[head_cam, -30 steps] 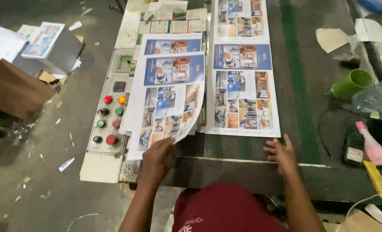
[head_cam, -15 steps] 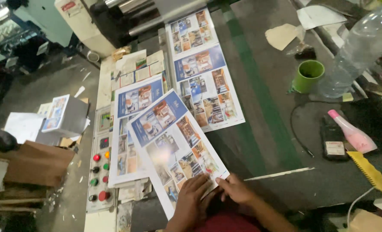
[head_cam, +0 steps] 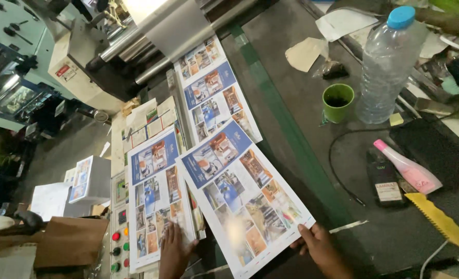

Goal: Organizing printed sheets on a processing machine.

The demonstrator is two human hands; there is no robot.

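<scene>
In the head view, the right hand (head_cam: pixel 320 247) pinches the near right corner of a glossy printed sheet (head_cam: pixel 242 199), fingers curled over its edge, so this sheet lies tilted across the dark machine bed (head_cam: pixel 312 129), its far corner overlapping another printed sheet (head_cam: pixel 214 93) that runs up toward the steel rollers (head_cam: pixel 152 44). The left hand (head_cam: pixel 173 251) rests flat with spread fingers on a second sheet (head_cam: pixel 157 199) at the near left; it presses rather than grasps, and nothing is closed in it. A likely trouble is creasing: the pinched sheet is held by one corner only and could buckle or fold if dragged across the bed. It could also slide out of line with its neighbour, since the two overlap at a slant. Just left of the pressed sheet sits a control panel (head_cam: pixel 119 240) with red, green and orange buttons, and a slipping palm could knock one. On the right, a green cup (head_cam: pixel 338 102) with dark contents and a clear plastic bottle (head_cam: pixel 384 67) stand near enough that a tip would wet the prints. Glare whitens the near part of the held sheet. Both wrists are cut off at the near edge, the thumb under the right-hand corner is hidden, and the far left of the room is dim and hard to read.
</scene>
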